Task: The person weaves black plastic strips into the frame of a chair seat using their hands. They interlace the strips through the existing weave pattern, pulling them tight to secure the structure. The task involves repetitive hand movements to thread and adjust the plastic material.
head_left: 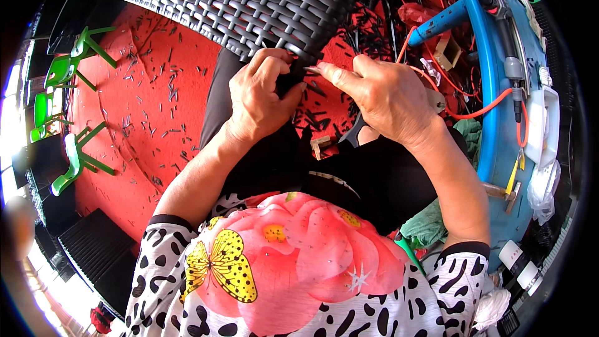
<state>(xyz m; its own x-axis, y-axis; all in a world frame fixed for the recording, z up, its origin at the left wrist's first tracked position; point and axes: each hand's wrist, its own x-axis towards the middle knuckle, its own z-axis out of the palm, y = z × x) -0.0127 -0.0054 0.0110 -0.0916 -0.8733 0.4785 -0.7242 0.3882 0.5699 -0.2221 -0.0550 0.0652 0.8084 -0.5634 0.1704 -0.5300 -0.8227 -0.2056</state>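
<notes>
A woven panel of grey plastic rattan (249,6) slants across the top of the view, its lower corner between my two hands. My left hand (262,90) is closed around that corner, thumb and fingers on the dark edge. Just to the right, my right hand (390,93) is closed on a slim tool, index finger stretched along it. The tool's short metal tip (312,70) points at the panel's corner; most of the rest is hidden in my palm. A pale grey end (435,100) shows at the heel of that hand.
Dark strip scraps (171,87) litter the red floor (131,168). At right stands a blue bench (502,212) with a power tool (504,31), a hammer (502,193) and a white tray (544,125). An orange hose (480,111) loops beside my right hand. Green chairs (81,156) stand left.
</notes>
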